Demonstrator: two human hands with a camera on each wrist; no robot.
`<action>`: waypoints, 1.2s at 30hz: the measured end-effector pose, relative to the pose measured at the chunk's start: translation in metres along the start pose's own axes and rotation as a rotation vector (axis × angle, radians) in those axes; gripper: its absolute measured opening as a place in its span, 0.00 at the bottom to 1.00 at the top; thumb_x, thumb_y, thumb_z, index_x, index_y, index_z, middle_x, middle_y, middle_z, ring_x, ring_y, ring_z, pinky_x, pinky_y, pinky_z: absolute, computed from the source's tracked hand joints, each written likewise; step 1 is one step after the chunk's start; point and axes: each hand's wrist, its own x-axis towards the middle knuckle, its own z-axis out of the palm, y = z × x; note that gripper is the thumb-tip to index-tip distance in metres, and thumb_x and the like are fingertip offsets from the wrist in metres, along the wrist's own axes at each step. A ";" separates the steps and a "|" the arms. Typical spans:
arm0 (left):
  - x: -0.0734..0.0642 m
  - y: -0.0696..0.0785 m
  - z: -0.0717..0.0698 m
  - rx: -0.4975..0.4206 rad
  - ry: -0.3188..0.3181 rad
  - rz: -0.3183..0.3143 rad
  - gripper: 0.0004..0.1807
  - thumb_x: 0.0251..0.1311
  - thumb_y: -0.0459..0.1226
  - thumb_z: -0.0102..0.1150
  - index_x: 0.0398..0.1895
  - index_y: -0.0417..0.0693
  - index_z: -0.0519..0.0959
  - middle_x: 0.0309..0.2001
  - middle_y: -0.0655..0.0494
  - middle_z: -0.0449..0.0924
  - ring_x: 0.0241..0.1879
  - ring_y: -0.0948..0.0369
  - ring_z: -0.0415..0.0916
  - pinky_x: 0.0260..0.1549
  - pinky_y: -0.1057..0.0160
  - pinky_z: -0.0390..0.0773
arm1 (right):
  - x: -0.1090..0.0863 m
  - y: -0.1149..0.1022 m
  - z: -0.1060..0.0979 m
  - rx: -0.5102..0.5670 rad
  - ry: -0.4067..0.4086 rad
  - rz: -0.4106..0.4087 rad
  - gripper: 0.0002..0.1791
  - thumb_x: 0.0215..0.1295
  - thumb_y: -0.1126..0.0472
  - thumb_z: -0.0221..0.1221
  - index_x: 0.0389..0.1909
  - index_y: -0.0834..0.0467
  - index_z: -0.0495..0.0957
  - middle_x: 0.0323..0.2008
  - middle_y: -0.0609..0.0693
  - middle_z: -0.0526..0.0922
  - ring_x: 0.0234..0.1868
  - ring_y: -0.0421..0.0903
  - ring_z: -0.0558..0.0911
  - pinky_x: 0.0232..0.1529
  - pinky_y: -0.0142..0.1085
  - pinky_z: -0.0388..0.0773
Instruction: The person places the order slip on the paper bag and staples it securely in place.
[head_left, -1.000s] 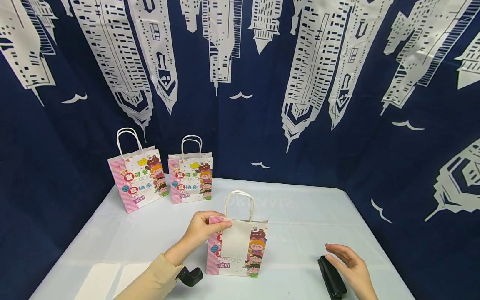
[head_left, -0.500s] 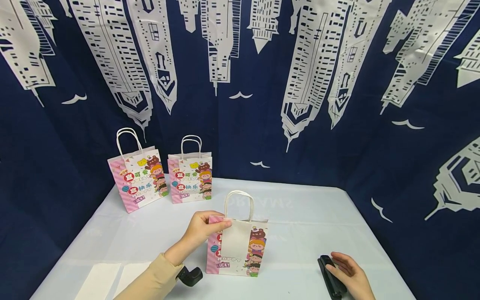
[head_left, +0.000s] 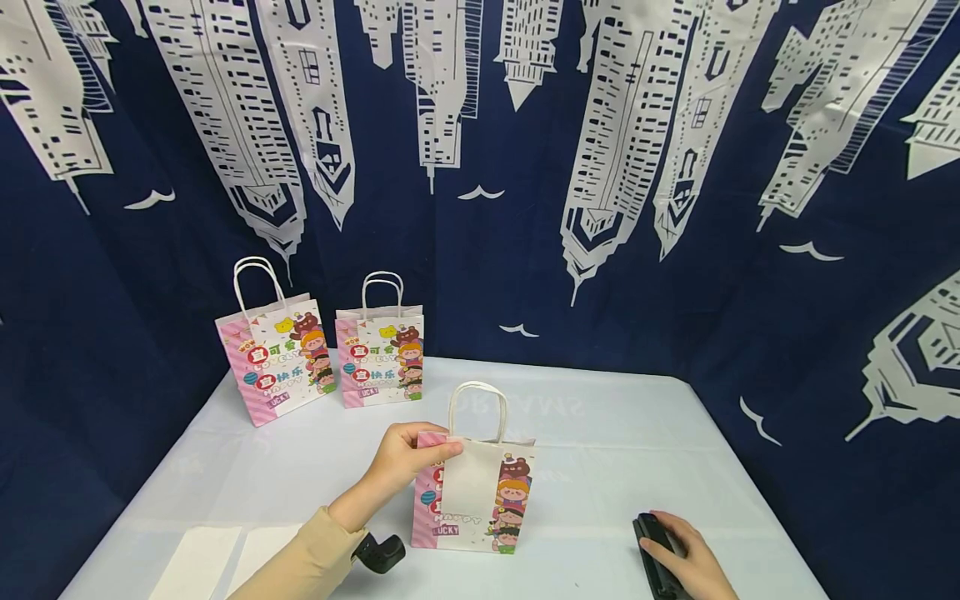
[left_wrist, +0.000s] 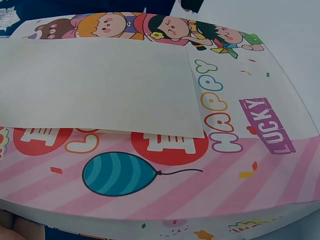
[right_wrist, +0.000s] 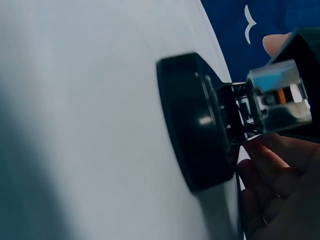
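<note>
A small upright paper gift bag (head_left: 513, 504), white with a pink striped side, cartoon figures and looped white handles, is at the near middle of the white-covered table (head_left: 592, 492). A blank cream rectangular paper card (head_left: 471, 479) lies over its front, covering much of the lettering above the purple "LUCKY" label. The left hand (head_left: 411, 452) pinches the bag's upper left corner together with the card, thumb in front. Well apart to the right, the right hand (head_left: 692, 557) is closed around a black stapler with a silvery metal inner part (head_left: 654, 554), thumb on one side, fingers on the other; whether the stapler touches the table I cannot tell. A beige sleeve (head_left: 309, 550) and a curved black object (head_left: 381, 553) are at the left wrist. Beside that forearm lie two pale paper strips (head_left: 197, 560). Two matching bags (head_left: 380, 358) stand farther back on the left, before a navy cloth with white building prints (head_left: 487, 258).
</note>
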 end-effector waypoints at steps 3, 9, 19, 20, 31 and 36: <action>0.000 0.000 0.000 -0.001 -0.004 0.001 0.15 0.43 0.39 0.69 0.32 0.37 0.82 0.28 0.49 0.82 0.26 0.54 0.80 0.27 0.58 0.79 | -0.002 0.000 0.002 0.024 0.021 -0.011 0.42 0.55 0.40 0.55 0.62 0.63 0.57 0.60 0.69 0.56 0.58 0.68 0.57 0.49 0.56 0.64; -0.002 0.005 0.000 0.003 -0.006 -0.028 0.14 0.44 0.36 0.68 0.33 0.36 0.81 0.29 0.48 0.82 0.27 0.54 0.80 0.28 0.59 0.79 | -0.006 -0.002 0.007 0.131 0.052 -0.047 0.40 0.57 0.44 0.56 0.63 0.63 0.54 0.61 0.69 0.54 0.60 0.68 0.55 0.54 0.53 0.62; -0.011 0.030 0.004 0.008 -0.019 -0.007 0.12 0.47 0.32 0.65 0.34 0.32 0.80 0.30 0.46 0.81 0.28 0.52 0.80 0.29 0.57 0.79 | -0.003 -0.017 0.011 0.113 0.176 -0.068 0.35 0.52 0.52 0.63 0.60 0.52 0.59 0.47 0.63 0.73 0.46 0.57 0.75 0.37 0.43 0.74; -0.012 0.030 0.004 0.008 -0.020 -0.005 0.12 0.47 0.32 0.65 0.34 0.32 0.80 0.30 0.46 0.81 0.28 0.52 0.80 0.29 0.57 0.79 | -0.003 -0.019 0.012 0.121 0.180 -0.083 0.35 0.51 0.53 0.63 0.60 0.52 0.59 0.45 0.62 0.74 0.45 0.56 0.75 0.37 0.43 0.74; -0.012 0.029 0.004 0.025 -0.002 -0.010 0.12 0.46 0.33 0.66 0.34 0.34 0.81 0.30 0.46 0.82 0.28 0.53 0.80 0.29 0.59 0.79 | -0.005 -0.079 0.011 0.204 0.139 -0.205 0.38 0.53 0.58 0.63 0.63 0.53 0.56 0.53 0.64 0.69 0.51 0.57 0.72 0.45 0.48 0.72; -0.011 0.029 0.005 0.028 0.003 -0.004 0.12 0.46 0.32 0.66 0.34 0.33 0.81 0.30 0.46 0.81 0.28 0.53 0.79 0.30 0.57 0.79 | -0.008 -0.109 0.013 0.250 0.151 -0.254 0.36 0.51 0.59 0.63 0.61 0.59 0.60 0.53 0.64 0.69 0.50 0.57 0.73 0.44 0.46 0.73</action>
